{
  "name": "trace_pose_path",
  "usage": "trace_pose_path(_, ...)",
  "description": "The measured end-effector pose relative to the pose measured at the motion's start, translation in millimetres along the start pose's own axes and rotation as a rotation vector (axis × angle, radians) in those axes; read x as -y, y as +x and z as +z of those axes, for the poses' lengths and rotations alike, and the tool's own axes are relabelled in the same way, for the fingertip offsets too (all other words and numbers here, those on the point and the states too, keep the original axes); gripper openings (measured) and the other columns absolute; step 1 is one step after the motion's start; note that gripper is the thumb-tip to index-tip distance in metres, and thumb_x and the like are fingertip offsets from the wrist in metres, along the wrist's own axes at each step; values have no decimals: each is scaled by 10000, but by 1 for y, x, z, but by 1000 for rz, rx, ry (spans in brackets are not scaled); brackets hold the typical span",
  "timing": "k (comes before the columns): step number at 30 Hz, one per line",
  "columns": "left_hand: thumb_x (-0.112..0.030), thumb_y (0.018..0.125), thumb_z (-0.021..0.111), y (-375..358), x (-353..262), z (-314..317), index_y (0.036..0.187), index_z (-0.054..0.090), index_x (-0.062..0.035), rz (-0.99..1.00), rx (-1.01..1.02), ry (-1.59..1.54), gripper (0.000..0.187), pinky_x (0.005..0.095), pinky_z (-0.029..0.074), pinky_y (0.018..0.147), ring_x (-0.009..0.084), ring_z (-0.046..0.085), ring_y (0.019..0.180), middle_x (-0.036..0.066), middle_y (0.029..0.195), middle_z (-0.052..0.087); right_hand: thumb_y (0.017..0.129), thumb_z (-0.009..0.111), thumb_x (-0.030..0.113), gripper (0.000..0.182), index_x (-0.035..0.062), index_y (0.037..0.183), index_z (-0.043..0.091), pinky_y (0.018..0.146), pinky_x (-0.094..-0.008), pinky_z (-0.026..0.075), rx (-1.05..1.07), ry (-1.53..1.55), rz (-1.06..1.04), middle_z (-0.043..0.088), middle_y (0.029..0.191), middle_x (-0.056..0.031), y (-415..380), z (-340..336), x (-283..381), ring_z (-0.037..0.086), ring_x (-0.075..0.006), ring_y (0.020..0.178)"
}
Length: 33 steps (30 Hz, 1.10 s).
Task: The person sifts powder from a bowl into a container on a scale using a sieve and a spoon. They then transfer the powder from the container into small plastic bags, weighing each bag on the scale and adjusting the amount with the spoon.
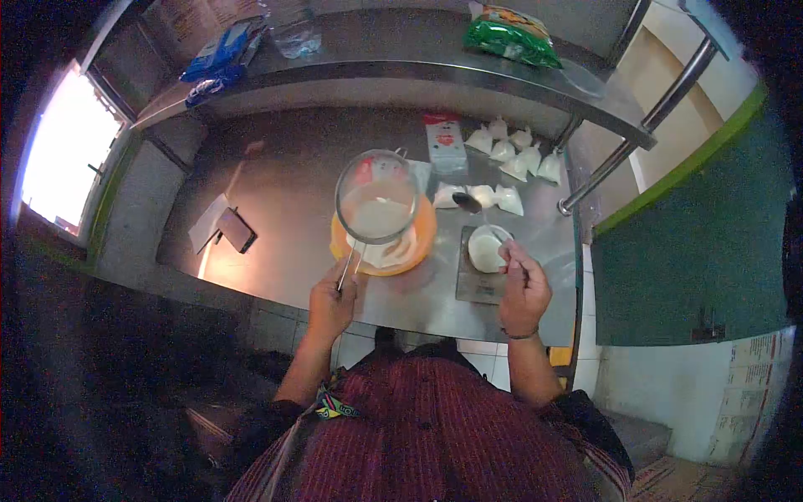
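My left hand [333,303] is closed around the handle of a round wire sieve [376,192]. The sieve is above an orange bowl [428,230], and white powder shows in the bowl below it. Pinched in my right hand [524,293] is a spoon [467,202], its dark bowl pointing away from me to the left. Just beyond that hand, a small container of white powder [486,249] sits on a flat kitchen scale [477,289].
Several small tied bags of white powder [519,159] stand at the back right, beside a red-and-white pack [444,144]. A phone on a stand [237,230] is at left. Overhead runs a metal shelf [376,74] with a green packet [510,40] and a blue packet [224,50].
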<state>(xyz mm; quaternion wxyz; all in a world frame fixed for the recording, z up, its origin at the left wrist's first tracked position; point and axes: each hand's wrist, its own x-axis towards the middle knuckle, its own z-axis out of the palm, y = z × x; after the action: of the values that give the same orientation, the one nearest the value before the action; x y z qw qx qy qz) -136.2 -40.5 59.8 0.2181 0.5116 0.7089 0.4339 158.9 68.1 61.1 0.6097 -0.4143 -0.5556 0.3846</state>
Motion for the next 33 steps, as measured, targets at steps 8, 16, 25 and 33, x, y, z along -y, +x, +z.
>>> trace_pose_path(8,-124,964,553,16,43,-40,1255,639,-75,-11,215,313,307,408,509,931,341,662,1067,231,1132,671,934,513,54,233,3,1116,650,967,-413,510,339,-461,-245,666,1186,-206,-18,82,-13,647,-354,1109)
trace_pose_path(16,-47,925,550,28,44,-52,1180,663,-46,100,239,42,278,391,524,911,348,667,1053,213,1157,670,899,524,15,287,13,1162,636,998,-419,500,328,-468,-273,637,1256,-185,-34,121,-41,624,-345,1155)
trace_pose_path(25,-97,973,530,44,73,-64,1177,655,-29,188,303,94,249,379,522,891,319,679,1030,211,1110,682,908,483,13,297,2,1159,642,978,-377,505,280,-586,-269,638,1258,-185,-49,137,-35,632,-328,1145)
trace_pose_path(33,-114,978,533,43,77,-64,1172,644,-22,145,308,127,242,360,532,800,312,690,924,207,1043,689,870,533,-5,280,37,1132,623,947,-391,528,425,-661,-132,630,1280,-138,-69,149,-55,637,-311,1115)
